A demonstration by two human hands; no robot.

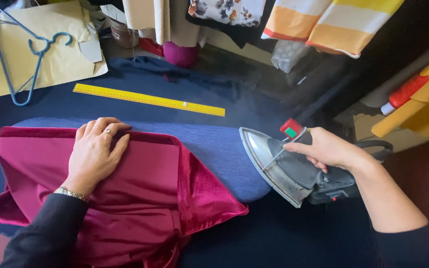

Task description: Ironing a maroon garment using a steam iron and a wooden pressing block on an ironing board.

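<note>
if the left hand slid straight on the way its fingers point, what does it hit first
Likely the folded edge of the crimson velvet fabric under the left hand, then the blue padded board; the yellow ruler lies further on.

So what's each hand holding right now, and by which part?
Right hand grips the iron by its handle; left hand holds nothing, lying flat on the red fabric.

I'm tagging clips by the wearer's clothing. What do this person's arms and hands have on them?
The left hand has a ring on one finger and a metal watch band at the wrist, above a black sleeve. The right hand is bare, its dark sleeve pushed up the forearm.
</note>
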